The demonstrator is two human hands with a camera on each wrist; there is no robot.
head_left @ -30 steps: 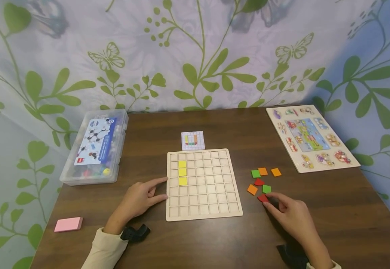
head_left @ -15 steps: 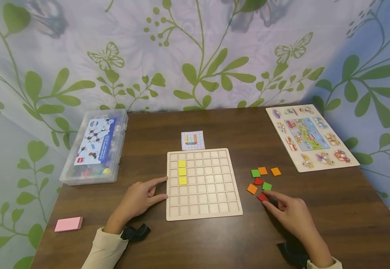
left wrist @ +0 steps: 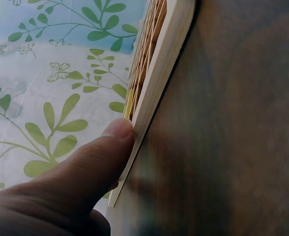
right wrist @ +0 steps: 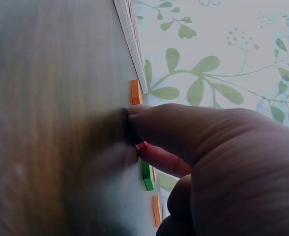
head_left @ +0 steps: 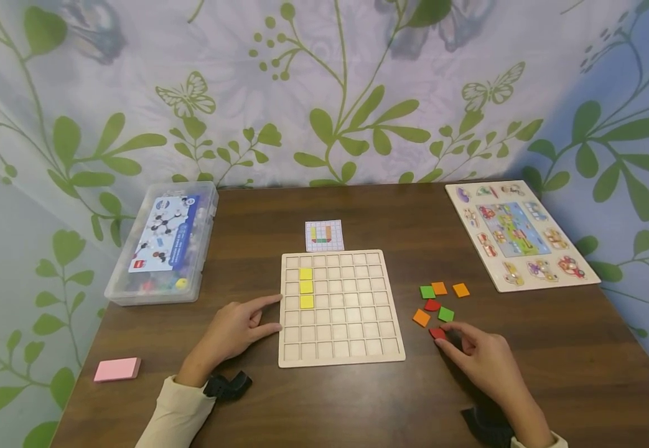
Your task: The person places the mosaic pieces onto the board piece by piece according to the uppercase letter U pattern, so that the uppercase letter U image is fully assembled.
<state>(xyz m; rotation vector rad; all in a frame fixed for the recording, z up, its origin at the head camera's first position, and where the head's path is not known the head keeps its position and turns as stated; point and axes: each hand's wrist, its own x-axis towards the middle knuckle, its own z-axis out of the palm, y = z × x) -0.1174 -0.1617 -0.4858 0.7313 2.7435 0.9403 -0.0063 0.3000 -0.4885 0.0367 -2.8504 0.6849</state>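
My left hand (head_left: 234, 328) lies at the left edge of the wooden grid board (head_left: 358, 358). Its extended index finger and thumb touch that edge; in the left wrist view the thumb (left wrist: 88, 167) presses against the side. Three yellow square tiles (head_left: 306, 287) sit in a column of cells near the board's left. To the right of the board, my right hand (head_left: 483, 354) pinches a red tile with a curved edge (head_left: 437, 333) between thumb and index finger, at the table surface. Fingers mostly cover this tile in the right wrist view.
Loose by the right hand are green tiles (head_left: 445, 314), orange tiles (head_left: 421, 318) and another red tile (head_left: 432, 305). A pattern card (head_left: 324, 235) lies behind the board. A plastic case (head_left: 162, 242), a pink block (head_left: 117, 369) and a picture puzzle (head_left: 520, 236) stand farther out.
The head view has shifted slightly. Both hands keep nearly the same places, the left at the board's edge and the right at the red tile.
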